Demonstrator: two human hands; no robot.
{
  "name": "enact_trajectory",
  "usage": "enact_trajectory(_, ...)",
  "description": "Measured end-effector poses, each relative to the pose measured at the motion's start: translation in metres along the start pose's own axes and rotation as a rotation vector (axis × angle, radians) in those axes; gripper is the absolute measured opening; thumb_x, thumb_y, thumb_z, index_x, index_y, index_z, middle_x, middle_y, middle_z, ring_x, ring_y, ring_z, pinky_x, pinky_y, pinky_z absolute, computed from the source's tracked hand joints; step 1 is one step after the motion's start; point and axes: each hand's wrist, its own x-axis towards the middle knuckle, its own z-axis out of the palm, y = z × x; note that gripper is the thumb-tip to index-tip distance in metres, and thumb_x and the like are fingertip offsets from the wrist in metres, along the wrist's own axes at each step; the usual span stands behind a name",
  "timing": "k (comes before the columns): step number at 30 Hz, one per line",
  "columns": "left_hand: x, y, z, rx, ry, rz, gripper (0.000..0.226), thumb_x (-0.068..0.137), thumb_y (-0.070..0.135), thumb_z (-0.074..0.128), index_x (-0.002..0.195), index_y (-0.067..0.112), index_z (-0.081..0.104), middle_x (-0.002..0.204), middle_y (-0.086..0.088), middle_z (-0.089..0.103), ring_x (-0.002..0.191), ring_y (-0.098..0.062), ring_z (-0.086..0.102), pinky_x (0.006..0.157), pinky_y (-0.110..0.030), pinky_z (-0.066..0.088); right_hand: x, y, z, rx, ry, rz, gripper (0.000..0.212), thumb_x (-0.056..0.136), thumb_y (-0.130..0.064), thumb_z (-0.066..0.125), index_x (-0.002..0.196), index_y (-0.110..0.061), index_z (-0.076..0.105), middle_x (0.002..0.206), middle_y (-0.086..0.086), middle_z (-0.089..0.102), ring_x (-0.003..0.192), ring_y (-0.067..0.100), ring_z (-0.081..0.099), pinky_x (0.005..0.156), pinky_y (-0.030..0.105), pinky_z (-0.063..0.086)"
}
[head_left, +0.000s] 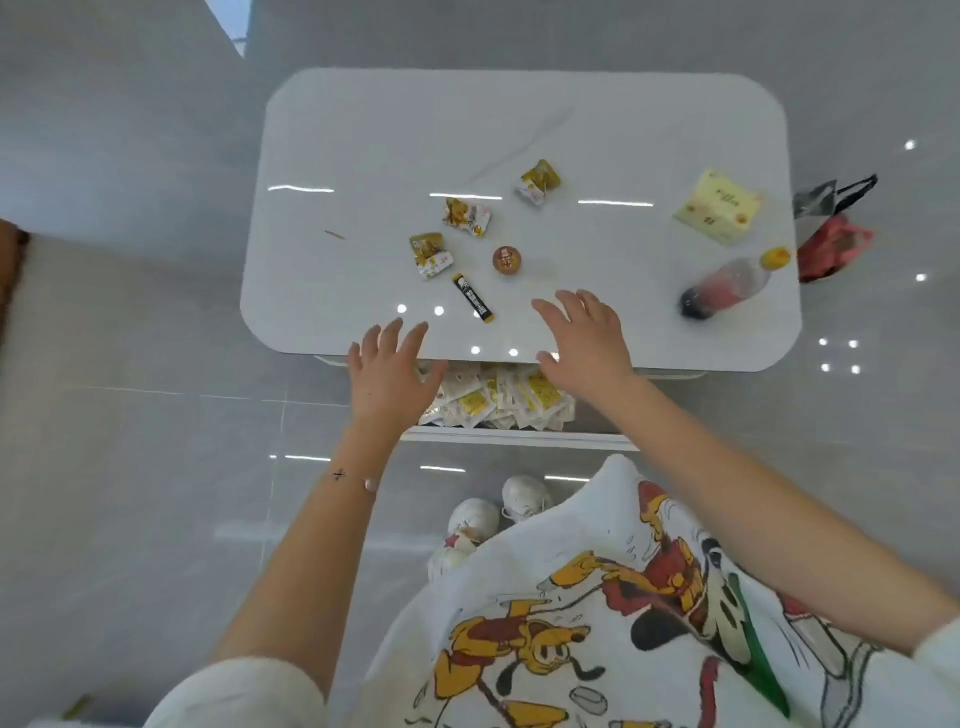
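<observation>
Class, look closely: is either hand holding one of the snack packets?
No: the left hand and the right hand both hover with fingers spread straight over the near edge of the table, holding nothing.

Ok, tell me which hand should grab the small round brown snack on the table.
Right. The right hand hovers open just short of the round brown snack, fingers pointing toward it; the left hand sits farther off, beyond the black stick packet.

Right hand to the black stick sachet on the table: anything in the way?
Nothing visible. Only bare tabletop lies between the right hand and the black stick sachet. The round brown snack sits farther back, off that line. The left hand is on the other side.
</observation>
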Motion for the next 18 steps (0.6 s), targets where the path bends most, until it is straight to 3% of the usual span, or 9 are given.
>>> enact_trajectory(8,-0.063,0.004,-0.072,-0.077,0.071,-0.152,0.059,0.094,0.051,0.045,0.147,0.029,0.035,0.156,-0.007,0.027,0.145,-0.034,0.016,0.117,-0.051,0.013,-0.025,-0.061,-0.078,-0.072,0.026,-0.165,0.066,0.093,-0.033,0.052,0.151,-0.022,0.021,0.156,0.007,0.021,0.145,0.03,0.011,0.116,0.042,0.012)
enact_trajectory(18,-0.128,-0.063,-0.117,-0.306,0.202,-0.38,0.062,0.093,0.051,0.049,0.148,0.031,0.03,0.158,-0.007,0.021,0.145,-0.03,0.015,0.117,-0.045,0.014,-0.03,-0.181,-0.091,-0.23,-0.037,-0.495,0.069,0.093,-0.032,0.05,0.152,-0.027,0.015,0.158,0.005,0.018,0.146,0.03,0.01,0.117,0.045,0.014)
